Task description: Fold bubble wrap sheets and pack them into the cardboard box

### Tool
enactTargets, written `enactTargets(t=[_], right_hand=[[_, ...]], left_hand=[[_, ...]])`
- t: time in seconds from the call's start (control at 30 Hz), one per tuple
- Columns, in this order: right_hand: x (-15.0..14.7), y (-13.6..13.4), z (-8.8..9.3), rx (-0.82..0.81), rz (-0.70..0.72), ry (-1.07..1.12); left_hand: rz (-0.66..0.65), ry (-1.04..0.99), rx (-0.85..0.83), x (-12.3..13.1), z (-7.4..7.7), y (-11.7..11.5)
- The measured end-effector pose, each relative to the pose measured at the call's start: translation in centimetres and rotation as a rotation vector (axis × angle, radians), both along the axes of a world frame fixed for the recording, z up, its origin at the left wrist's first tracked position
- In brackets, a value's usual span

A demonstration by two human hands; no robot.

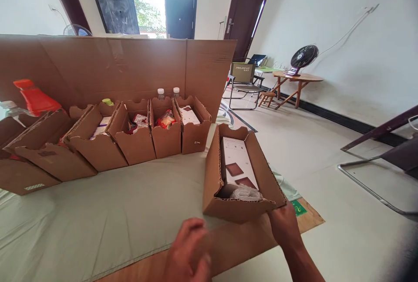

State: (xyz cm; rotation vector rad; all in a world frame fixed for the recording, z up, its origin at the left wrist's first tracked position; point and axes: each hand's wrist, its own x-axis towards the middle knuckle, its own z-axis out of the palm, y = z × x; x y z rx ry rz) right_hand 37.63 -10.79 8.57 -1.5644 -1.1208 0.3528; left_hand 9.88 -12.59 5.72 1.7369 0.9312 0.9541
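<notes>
My right hand (284,223) grips the near right corner of an open-topped cardboard box (261,164) at the table's right end. Inside that box lie a white flat box (240,160) with brown squares printed on it and a crumpled clear plastic bag (246,193). My left hand (189,249), somewhat blurred, hovers over the near table edge with loosely curled fingers, the thumb apart and nothing in it. It is nearest to the front left of the same box, without touching it.
Several similar cardboard bins (135,144) with packages and bottles stand in a row before an upright cardboard panel (146,66). A green cloth (130,203) covers much of the table. Beyond are a folding chair (244,79) and a fan (303,57) on a wooden table (303,77).
</notes>
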Motion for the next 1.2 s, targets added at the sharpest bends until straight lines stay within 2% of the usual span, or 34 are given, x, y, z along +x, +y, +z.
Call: enactTargets(t=[0.07,0.1,0.2,0.3,0.4,0.5,0.6,0.7,0.8,0.87,1.0,1.2], right_hand=[[-1.5,-2.6,-1.8,-0.024,0.075,0.120],[-2.4,-3.5,-2.6,-0.028,0.122,0.181],[-4.4,-4.3,-3.8,-0.053,0.198,0.256],[-4.7,-3.0,-3.1,-0.093,0.162,0.262],[-3.0,-0.6,-1.9,-0.085,0.132,0.241],[-0.2,2.7,-1.1,-0.087,0.192,0.163],[2.7,6.9,-0.6,-0.104,0.264,0.085],[5.2,11.1,0.2,-0.117,0.331,0.087],[6.7,14.8,1.2,-0.123,0.400,0.091],[7.2,16.9,1.8,-0.139,0.432,0.078],[7.3,20.0,2.4,-0.198,0.468,0.034],[6.2,22.7,2.7,-0.246,0.437,-0.045]], left_hand=[[0.103,0.014,-0.045,-0.9,0.2,1.4],[0.115,0.030,-0.065,-0.9,0.3,1.9],[0.007,0.063,-0.063,0.9,0.5,2.5],[-0.091,0.068,-0.054,3.9,1.0,3.3],[-0.152,0.118,-0.016,5.8,1.6,5.5],[-0.168,0.218,0.082,5.9,1.2,8.2],[-0.095,0.302,0.206,4.3,-0.8,9.4],[-0.019,0.319,0.323,2.3,-3.3,9.0],[0.019,0.301,0.436,1.2,-4.7,8.3],[0.027,0.291,0.471,1.3,-4.6,8.1],[0.050,0.283,0.507,1.8,-3.6,8.3],[0.072,0.281,0.501,2.2,-3.0,8.1]])
